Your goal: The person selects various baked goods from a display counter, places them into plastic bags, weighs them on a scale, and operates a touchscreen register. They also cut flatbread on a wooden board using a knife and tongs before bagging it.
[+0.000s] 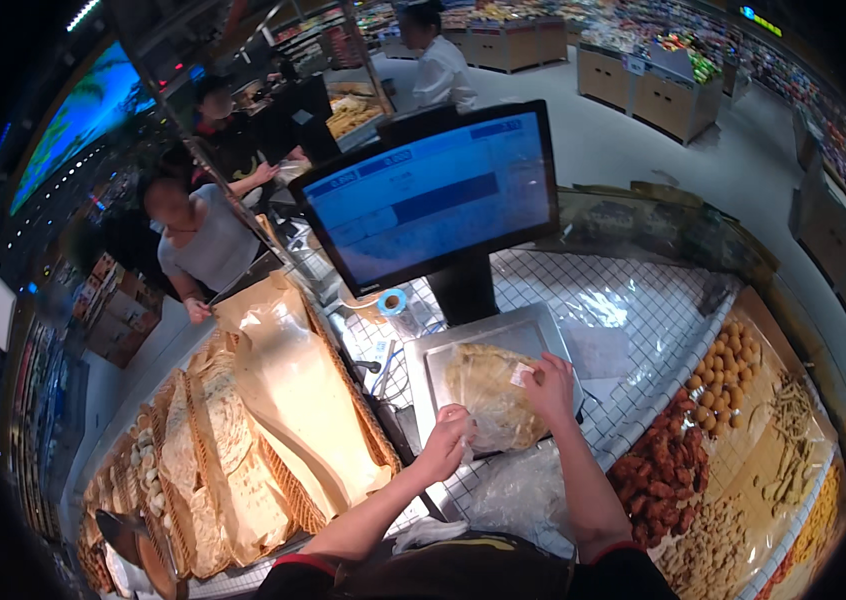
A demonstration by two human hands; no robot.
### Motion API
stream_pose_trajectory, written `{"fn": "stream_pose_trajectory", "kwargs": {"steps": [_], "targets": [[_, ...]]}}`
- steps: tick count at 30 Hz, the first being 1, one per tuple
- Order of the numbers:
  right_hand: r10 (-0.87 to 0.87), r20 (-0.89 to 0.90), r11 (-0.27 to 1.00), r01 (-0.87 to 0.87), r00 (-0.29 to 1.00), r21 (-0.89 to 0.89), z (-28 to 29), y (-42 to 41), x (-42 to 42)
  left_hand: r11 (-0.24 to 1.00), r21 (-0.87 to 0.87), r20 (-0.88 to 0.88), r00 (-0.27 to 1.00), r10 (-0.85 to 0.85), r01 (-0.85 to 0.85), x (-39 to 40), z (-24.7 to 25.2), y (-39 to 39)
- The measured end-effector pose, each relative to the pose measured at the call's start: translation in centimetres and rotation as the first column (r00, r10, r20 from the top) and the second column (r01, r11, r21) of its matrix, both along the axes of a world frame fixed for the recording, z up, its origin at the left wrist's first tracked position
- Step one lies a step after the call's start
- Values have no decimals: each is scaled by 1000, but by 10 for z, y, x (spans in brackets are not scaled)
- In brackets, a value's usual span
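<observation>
A clear plastic bag of flat, yellowish-brown food (pixel 487 375) lies on the metal pan of a weighing scale (pixel 430 360). My left hand (pixel 447 444) pinches the gathered near-left edge of the bag. At the bag's right side, my right hand (pixel 552 386) has thumb and fingers on a small white label (pixel 521 375), which lies against the plastic; whether it is stuck down I cannot tell. Behind the pan rises the scale's lit screen (pixel 430 195) on a black post. Crumpled clear plastic bags (pixel 517 487) lie between my forearms.
Left of the scale stand wicker baskets (pixel 303 510) with flatbreads (pixel 235 450) and brown paper (pixel 303 375). Braised meat pieces (pixel 659 472) and round brown balls (pixel 727 367) fill the right-hand display. A blue-rimmed roll (pixel 391 302) is behind the scale. A person (pixel 202 232) stands across the baskets.
</observation>
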State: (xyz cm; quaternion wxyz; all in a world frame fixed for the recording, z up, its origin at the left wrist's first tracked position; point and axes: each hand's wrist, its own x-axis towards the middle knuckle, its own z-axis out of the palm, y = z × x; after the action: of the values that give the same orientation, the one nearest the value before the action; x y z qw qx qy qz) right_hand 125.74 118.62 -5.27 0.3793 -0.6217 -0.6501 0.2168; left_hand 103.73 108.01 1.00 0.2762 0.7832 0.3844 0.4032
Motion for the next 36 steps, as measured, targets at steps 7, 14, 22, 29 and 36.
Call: {"fn": "stream_pose_trajectory", "kwargs": {"steps": [7, 14, 22, 29, 36], "targets": [[135, 360, 919, -253, 923, 302, 33, -28, -5, 972, -131, 155, 964, 216, -196, 10, -17, 6], [361, 470, 884, -456, 806, 102, 25, -34, -5, 878, -455, 561, 719, 411, -148, 35, -8, 27], [38, -111, 991, -23, 993, 130, 1, -64, 7, 845, -533, 829, 231, 510, 46, 15, 83, 75], [64, -319, 996, -42, 946, 77, -7, -93, -28, 902, -431, 856, 320, 407, 5, -76, 179, 59], [-68, -328, 997, 79, 942, 22, 5, -124, -43, 836, -496, 680, 492, 543, -237, -251, 233, 63]]}}
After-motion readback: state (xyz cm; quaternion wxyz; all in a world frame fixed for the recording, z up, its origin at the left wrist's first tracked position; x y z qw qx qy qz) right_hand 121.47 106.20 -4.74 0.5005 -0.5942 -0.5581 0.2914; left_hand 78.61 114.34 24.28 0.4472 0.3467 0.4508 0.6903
